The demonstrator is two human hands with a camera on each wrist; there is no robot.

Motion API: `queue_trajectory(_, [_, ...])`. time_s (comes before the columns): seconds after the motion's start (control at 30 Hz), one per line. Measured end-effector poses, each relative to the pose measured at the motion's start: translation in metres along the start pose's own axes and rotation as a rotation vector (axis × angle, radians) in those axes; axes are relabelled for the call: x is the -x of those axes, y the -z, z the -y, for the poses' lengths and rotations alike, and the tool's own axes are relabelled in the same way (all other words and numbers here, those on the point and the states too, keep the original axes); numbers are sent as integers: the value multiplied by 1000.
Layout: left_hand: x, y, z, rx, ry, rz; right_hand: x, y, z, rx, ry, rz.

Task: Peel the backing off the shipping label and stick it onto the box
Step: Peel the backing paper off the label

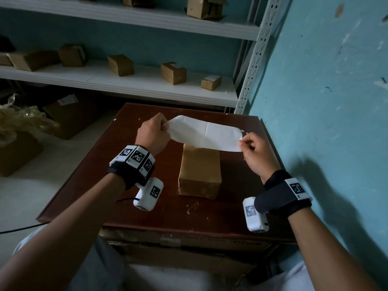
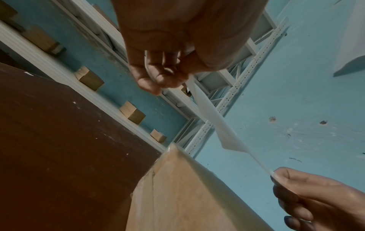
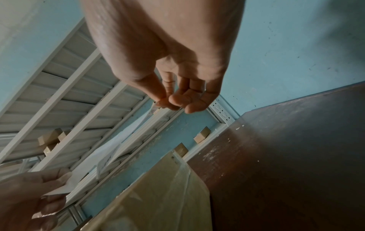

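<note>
Shipping label (image 1: 206,133) stretched in the air over the box (image 1: 199,171).

Pinched at its 9 o'clock end by the left hand (image 1: 153,136) and at its 3 o'clock end by the right hand (image 1: 257,153), fingers curled on the paper. Held above the far end of the box, apart from it; box standing mid-counter (image 1: 100,175).
</note>
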State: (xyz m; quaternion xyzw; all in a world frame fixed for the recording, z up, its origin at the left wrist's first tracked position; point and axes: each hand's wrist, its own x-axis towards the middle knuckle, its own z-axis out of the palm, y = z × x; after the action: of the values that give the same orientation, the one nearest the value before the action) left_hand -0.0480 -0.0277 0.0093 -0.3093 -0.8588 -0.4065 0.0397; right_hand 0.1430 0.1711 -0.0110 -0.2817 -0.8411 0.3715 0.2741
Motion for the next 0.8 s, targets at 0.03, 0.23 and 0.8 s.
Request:
queue_trajectory(0.03, [0,0,1,-2,3,3,0,-1,0,2,-5,11])
queue_trajectory(0.23, [0,0,2,-42,44,28,2,-2,4,11,-26,34])
queue_trajectory(0.8, [-1,-3,5,-67,43,31,1,-1,3,14,-37,28])
